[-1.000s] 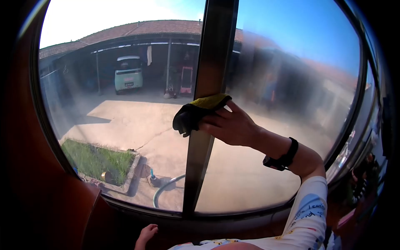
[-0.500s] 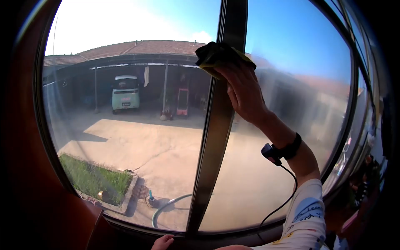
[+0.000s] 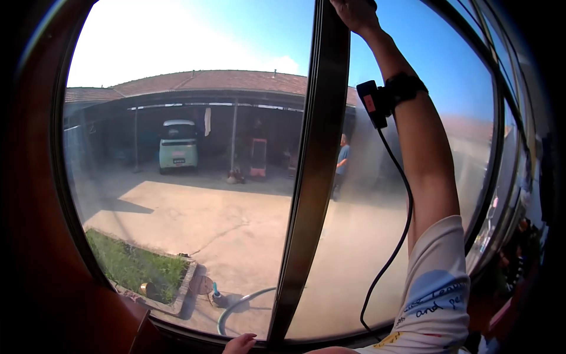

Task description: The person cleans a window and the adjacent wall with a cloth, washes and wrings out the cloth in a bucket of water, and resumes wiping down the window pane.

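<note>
At the top edge of the view, my right hand [image 3: 356, 16] reaches high beside the dark upright window frame [image 3: 321, 135]. Its fingertips are cut off. A small dark bit of the cleaning cloth [image 3: 372, 5] shows beside the hand; most of the cloth is out of view. My left hand [image 3: 240, 344] is low, by the bottom window frame, with its fingers stretched out and nothing seen in them. A black strap with a small device [image 3: 372, 105] is on my right forearm, and a black cable [image 3: 394, 251] hangs from it. The right window pane [image 3: 377, 253] looks hazy.
Through the left pane [image 3: 206, 224] show a yard, a light green vehicle [image 3: 178, 146] under a roof, a grass bed [image 3: 138, 259] and a hose [image 3: 236, 307]. A person in blue [image 3: 342, 159] stands outside, partly behind the upright frame.
My right hand has moved up along the upright frame, carrying the cloth almost out of view. My left hand has shifted slightly right. A person has come into sight outside.
</note>
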### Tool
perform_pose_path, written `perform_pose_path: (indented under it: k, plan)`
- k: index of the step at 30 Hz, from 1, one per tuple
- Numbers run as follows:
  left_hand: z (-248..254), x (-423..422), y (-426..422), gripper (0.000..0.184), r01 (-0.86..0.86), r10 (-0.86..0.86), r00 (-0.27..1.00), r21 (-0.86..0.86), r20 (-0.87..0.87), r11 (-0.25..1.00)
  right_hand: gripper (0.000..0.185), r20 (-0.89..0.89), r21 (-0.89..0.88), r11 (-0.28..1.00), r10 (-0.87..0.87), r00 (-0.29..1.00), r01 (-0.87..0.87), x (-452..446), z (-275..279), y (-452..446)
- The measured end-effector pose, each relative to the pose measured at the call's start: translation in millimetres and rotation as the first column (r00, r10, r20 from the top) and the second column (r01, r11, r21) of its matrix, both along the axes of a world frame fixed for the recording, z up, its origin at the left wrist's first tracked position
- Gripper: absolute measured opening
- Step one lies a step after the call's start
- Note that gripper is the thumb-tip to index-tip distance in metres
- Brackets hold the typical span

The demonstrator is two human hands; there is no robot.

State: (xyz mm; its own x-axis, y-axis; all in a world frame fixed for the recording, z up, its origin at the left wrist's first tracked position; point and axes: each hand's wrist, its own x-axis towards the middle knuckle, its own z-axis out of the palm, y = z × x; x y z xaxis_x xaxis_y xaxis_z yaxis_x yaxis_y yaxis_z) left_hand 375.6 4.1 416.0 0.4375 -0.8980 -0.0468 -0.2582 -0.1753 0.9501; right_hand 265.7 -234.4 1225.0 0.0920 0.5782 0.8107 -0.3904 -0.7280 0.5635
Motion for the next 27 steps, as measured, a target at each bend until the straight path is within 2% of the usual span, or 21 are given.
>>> perform_pose_path:
  k: [2,3,4,5,6,8,9,10,12,14,16,18,20,22,26,27]
  plan:
    - [-6,-4,-4,0.038,-0.016,0.016,1.0,-0.01,0.023,1.0,0.044,0.11,0.088,0.995,-0.063,0.992,0.053,10,41,-7]
    - [-8,-6,-4,0.037,-0.001,0.0,0.996,-0.016,-0.093,1.0,0.047,0.091,0.21,0.97,-0.143,0.985,0.122,7,39,2]
    - [-10,-5,-4,0.037,0.015,-0.019,0.979,-0.023,-0.205,1.0,0.047,0.095,0.205,0.971,-0.143,0.985,0.122,6,33,3]
    - [-8,1,-4,0.04,0.082,-0.084,0.996,-0.048,-0.04,0.995,0.048,0.067,0.062,0.997,-0.058,0.996,0.054,6,25,-2]
    - [22,-5,-2,0.04,0.088,-0.09,0.995,-0.048,-0.031,0.995,0.048,0.028,-0.077,0.997,0.019,0.999,-0.016,2,15,-9]
    - [112,-29,-4,0.045,-0.007,0.027,0.992,-0.15,0.127,0.989,0.04,-0.055,-0.206,0.973,0.091,0.994,-0.101,-5,-67,1]
    - [141,-39,-7,0.046,-0.016,0.1,0.963,-0.315,0.252,0.949,0.039,-0.091,-0.138,0.989,0.049,0.995,-0.061,-12,-100,7]
    - [165,-44,-12,0.048,0.003,0.191,0.913,-0.474,0.36,0.881,0.038,-0.126,-0.074,0.997,0.009,0.992,-0.018,-22,-129,12]
    - [199,-40,-27,0.042,0.023,0.418,0.75,-0.651,0.513,0.758,0.039,-0.184,-0.079,0.995,-0.08,0.98,0.066,-36,-184,14]
    - [246,-38,-36,0.047,0.148,0.522,0.576,-0.709,0.629,0.69,0.038,-0.334,-0.037,0.992,-0.123,0.934,0.118,-55,-229,17]
    - [290,-33,-61,0.048,0.196,0.627,0.436,-0.748,0.645,0.634,0.037,-0.464,-0.003,0.971,-0.211,0.86,0.237,-67,-263,-10]
    - [328,-29,-76,0.055,0.23,0.708,0.3,-0.769,0.639,0.597,0.036,-0.495,-0.027,0.956,-0.266,0.827,0.292,-81,-275,-16]
    - [366,-30,-93,0.063,0.215,0.72,0.197,-0.746,0.666,0.63,0.035,-0.532,-0.054,0.938,-0.318,0.785,0.344,-88,-272,-19]
    - [404,-30,-109,0.071,0.246,0.734,0.13,-0.739,0.666,0.627,0.032,-0.341,-0.117,0.955,-0.298,0.892,0.274,-87,-244,-25]
    - [465,-40,-139,0.075,0.269,0.777,0.081,-0.764,0.625,0.586,0.027,-0.157,-0.098,0.99,-0.114,0.981,0.099,-69,-138,-31]
    - [476,-43,-146,0.075,0.27,0.797,0.071,-0.78,0.6,0.564,0.027,-0.199,0.07,0.992,-0.09,0.976,0.106,-66,-111,-27]
